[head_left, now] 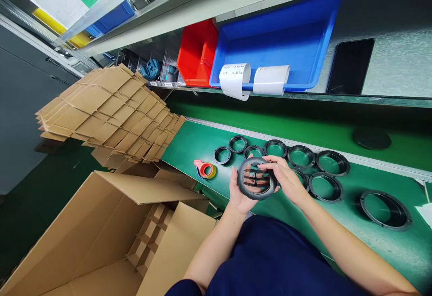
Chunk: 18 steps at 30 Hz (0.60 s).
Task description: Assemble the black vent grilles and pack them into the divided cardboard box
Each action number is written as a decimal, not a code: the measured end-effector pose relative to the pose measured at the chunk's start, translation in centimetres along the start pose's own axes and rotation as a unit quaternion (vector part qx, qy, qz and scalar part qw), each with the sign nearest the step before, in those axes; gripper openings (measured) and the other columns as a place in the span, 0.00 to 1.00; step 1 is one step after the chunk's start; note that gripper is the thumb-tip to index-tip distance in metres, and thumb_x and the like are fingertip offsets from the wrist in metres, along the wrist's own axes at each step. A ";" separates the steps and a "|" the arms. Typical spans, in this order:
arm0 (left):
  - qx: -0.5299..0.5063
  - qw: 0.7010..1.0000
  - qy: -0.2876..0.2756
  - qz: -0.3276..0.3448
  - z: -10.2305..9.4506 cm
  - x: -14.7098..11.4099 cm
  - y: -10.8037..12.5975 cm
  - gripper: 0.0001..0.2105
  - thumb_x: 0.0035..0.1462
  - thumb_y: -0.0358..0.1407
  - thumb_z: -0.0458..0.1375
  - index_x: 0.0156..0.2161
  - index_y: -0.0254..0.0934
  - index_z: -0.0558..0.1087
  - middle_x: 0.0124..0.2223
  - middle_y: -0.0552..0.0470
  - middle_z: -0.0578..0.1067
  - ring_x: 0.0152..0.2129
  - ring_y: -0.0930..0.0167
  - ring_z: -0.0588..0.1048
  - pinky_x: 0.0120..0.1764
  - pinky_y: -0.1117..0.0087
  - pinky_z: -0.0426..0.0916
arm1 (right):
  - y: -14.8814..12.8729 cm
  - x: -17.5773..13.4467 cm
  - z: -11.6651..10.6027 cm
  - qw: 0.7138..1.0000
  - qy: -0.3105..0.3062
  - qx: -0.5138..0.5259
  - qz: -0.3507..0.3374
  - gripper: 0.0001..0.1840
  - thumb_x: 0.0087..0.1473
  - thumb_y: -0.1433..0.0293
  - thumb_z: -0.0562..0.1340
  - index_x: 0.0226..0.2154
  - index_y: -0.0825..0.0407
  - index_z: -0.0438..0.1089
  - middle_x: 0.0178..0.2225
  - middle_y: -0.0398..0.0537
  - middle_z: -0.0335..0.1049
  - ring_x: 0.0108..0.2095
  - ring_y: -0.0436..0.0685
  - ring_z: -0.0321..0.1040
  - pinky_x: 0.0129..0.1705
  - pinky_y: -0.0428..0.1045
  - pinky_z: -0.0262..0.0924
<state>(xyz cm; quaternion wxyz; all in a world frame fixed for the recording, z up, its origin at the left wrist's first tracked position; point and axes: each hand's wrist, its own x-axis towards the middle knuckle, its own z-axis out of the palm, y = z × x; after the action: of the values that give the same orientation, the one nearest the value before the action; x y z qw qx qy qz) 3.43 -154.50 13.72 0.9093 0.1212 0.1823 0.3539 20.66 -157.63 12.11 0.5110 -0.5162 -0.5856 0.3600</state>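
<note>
A black round vent grille with crossing slats is held up in front of my body, above the near edge of the green bench. My left hand wraps its left side and underside, thumb along the rim. On the right side my right hand grips the same grille, its fingers lying over the upper rim. Behind it on the bench stand several black rings, among them a small ring, a ring and, at far right, a larger ring. A red tape dispenser with yellow tape lies to the left.
An open cardboard box with dividers inside stands at lower left. Stacked cardboard dividers rise behind it. Above the bench, a shelf holds a red bin, a blue tray with paper labels and a phone.
</note>
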 end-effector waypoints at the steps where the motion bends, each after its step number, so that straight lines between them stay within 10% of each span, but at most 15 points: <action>1: 0.001 1.000 0.000 0.006 0.1 0.0 0.0 0.39 0.57 0.60 0.57 0.68 0.48 0.54 0.63 0.40 0.67 0.61 0.46 0.63 0.61 0.34 0.48 | 0.0 -0.1 -0.1 1.000 0.003 -0.009 -0.009 0.26 0.70 0.55 0.46 0.50 0.44 0.76 0.57 0.52 0.63 0.59 0.63 0.58 0.62 0.64 0.57; 8: 0.000 0.997 0.061 0.051 1.0 0.1 -0.2 0.35 0.62 0.56 0.54 0.68 0.41 0.56 0.59 0.42 0.72 0.59 0.57 0.67 0.64 0.51 0.54 | 0.5 -0.9 -0.2 0.977 0.028 -0.151 -0.146 0.20 0.68 0.61 0.52 0.59 0.37 0.68 0.60 0.50 0.59 0.59 0.66 0.54 0.61 0.69 0.56; 18: -0.002 0.997 0.049 0.052 1.8 -0.3 -0.8 0.31 0.63 0.53 0.54 0.65 0.41 0.61 0.60 0.43 0.71 0.60 0.57 0.66 0.64 0.51 0.54 | 0.2 -1.1 0.1 0.967 0.094 -0.143 -0.186 0.18 0.66 0.68 0.57 0.55 0.39 0.72 0.51 0.50 0.68 0.54 0.64 0.62 0.55 0.64 0.63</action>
<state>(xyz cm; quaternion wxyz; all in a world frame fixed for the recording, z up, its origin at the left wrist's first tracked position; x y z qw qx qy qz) 4.49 -155.44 15.08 0.8798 0.1115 0.2194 0.4066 20.56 -158.68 11.62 0.5425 -0.4975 -0.6662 0.1204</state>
